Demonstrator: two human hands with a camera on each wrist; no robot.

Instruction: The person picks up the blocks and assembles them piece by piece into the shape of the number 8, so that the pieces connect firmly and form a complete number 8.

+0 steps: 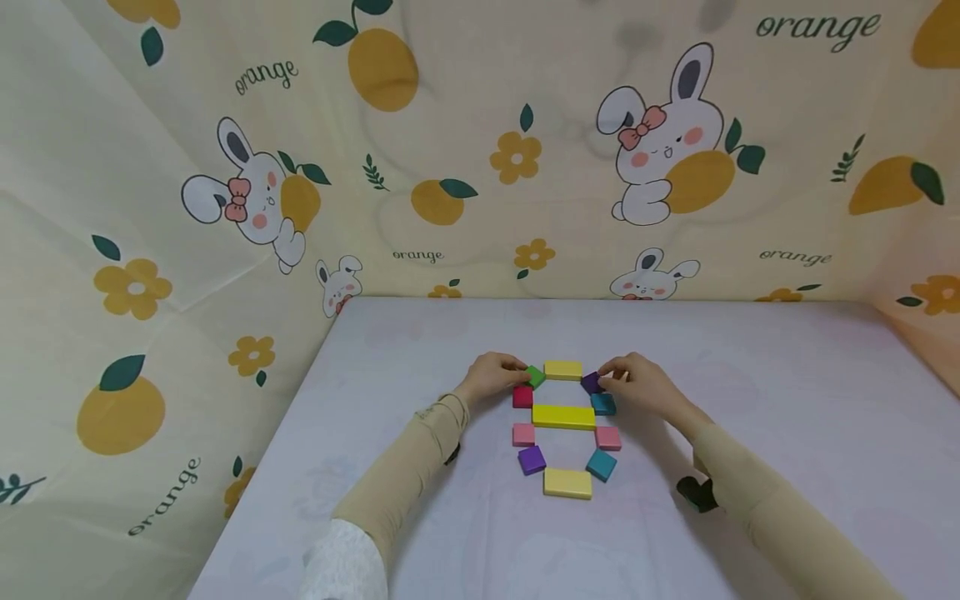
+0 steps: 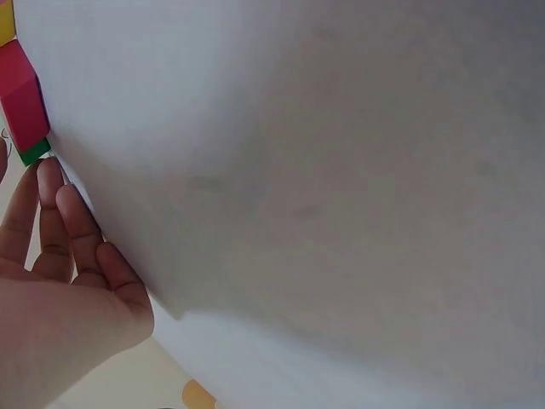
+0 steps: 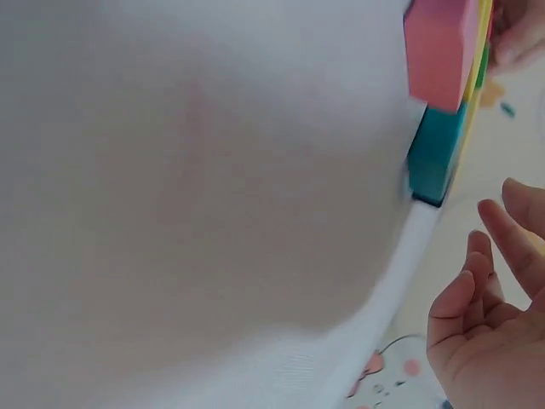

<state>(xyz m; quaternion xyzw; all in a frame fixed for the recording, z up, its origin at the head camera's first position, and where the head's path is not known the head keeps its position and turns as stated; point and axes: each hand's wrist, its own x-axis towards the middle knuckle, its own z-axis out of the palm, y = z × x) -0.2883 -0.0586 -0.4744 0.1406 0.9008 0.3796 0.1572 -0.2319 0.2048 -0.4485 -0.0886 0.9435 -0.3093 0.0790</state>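
Note:
My left hand pinches a small green block by its outer edge, at the upper left of a figure laid out in coloured blocks. Just below it is a red block, seen large in the left wrist view. Across the figure, my right hand is beside a dark purple block; in the right wrist view its thumb and forefinger stand apart with nothing between them. A pale yellow block lies between the green and purple ones. Under the purple block sits a teal block.
A long yellow block crosses the figure's middle. Below are pink blocks at both sides, a violet block, another teal block and a pale yellow block. A printed cloth hangs behind the white table.

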